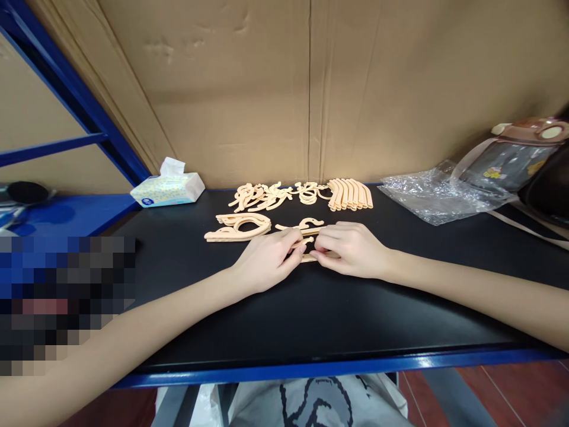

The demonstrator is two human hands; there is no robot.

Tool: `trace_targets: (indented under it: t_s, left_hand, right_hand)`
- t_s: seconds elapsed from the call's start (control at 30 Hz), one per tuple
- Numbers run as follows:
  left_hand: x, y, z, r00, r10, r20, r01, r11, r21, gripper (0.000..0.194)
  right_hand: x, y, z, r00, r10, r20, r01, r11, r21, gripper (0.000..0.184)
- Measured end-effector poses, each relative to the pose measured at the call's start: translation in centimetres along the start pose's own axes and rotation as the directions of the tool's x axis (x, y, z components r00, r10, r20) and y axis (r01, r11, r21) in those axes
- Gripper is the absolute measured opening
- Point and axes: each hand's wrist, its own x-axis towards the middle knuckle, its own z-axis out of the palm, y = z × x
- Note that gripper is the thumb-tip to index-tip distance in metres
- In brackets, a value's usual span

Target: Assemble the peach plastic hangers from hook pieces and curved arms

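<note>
Beige plastic hanger parts lie on the black table, some like folding hanger arms and hooks. My left hand [271, 258] is closed, thumb and fingers pinching a small beige hanger piece [306, 241] whose rounded end sticks out to the right. Just to its right, my right hand [353, 249] closes its fingertips on a beige hanger arm [307, 258], mostly hidden under the fingers. Directly behind both hands lies a loose hook piece [306, 223]. To the left of them is a stack of joined hanger parts [240, 228].
Farther back are a heap of hanger pieces [262, 197], several rings [309, 193] and a row of curved arms [350, 194]. A tissue box [166, 190] stands left. Clear plastic wrap [438, 193] and a strapped bottle [502, 163] lie right. Cardboard [249, 89] walls the back.
</note>
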Motion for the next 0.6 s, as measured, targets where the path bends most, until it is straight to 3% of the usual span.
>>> trace_targets:
  t_s: [0.6]
  left_hand:
    - [-0.09, 0.01, 0.01, 0.998, -0.050, 0.025, 0.050, 0.999, -0.015, 0.017]
  right_hand:
    - [0.13, 0.10, 0.15, 0.994, -0.033, 0.100, 0.031, 0.999, 0.021, 0.030]
